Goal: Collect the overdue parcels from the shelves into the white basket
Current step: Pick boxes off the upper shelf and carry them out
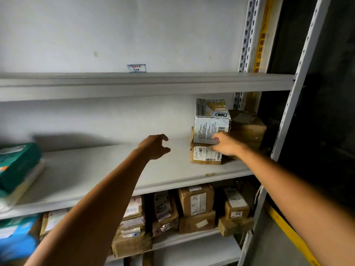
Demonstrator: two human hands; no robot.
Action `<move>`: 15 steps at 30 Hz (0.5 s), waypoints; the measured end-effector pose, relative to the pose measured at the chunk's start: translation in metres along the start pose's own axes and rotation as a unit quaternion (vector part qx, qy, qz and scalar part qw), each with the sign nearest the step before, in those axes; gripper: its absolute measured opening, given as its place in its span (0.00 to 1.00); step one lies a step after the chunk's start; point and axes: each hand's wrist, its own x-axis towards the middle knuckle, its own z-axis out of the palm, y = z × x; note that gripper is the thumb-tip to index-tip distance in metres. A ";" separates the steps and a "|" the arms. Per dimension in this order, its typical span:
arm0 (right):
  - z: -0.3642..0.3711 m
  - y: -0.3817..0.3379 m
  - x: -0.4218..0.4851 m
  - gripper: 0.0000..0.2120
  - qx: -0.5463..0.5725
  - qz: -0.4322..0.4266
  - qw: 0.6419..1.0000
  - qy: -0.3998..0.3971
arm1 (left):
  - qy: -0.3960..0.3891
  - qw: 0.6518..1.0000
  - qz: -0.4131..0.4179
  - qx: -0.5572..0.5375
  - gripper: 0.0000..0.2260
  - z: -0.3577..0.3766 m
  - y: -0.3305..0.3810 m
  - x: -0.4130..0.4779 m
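Note:
On the middle shelf (107, 169) at the right, a white printed box (210, 121) sits on top of a flat brown parcel (202, 154) with a handwritten label. A larger brown carton (247, 127) stands just right of them. My right hand (225, 144) reaches to the front of this stack, its fingers touching the white box's lower edge and the brown parcel's top. My left hand (155, 146) hovers over the bare shelf to the left of the stack, fingers loosely curled and holding nothing. The white basket is not in view.
Teal and white packages (17, 166) lie at the shelf's left end. The shelf below holds several brown cartons (196, 200) and blue packets (17, 239). A small card (136, 68) stands on the upper shelf. A metal upright (284, 120) borders the right side.

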 end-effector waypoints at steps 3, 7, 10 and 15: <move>0.019 -0.039 -0.005 0.23 -0.064 -0.021 0.998 -0.008 | 0.013 0.999 -0.034 0.017 0.21 -0.024 -0.043 -0.031; 0.052 -0.105 -0.019 0.26 -0.101 -0.061 0.993 -0.022 | 0.030 0.995 -0.084 0.041 0.22 -0.062 -0.115 -0.084; 0.086 -0.162 -0.026 0.27 -0.104 -0.092 0.990 -0.031 | 0.052 0.990 -0.114 0.060 0.22 -0.094 -0.172 -0.132; 0.154 -0.264 -0.050 0.28 -0.095 -0.158 0.981 -0.067 | 0.071 0.974 -0.177 0.121 0.21 -0.145 -0.259 -0.214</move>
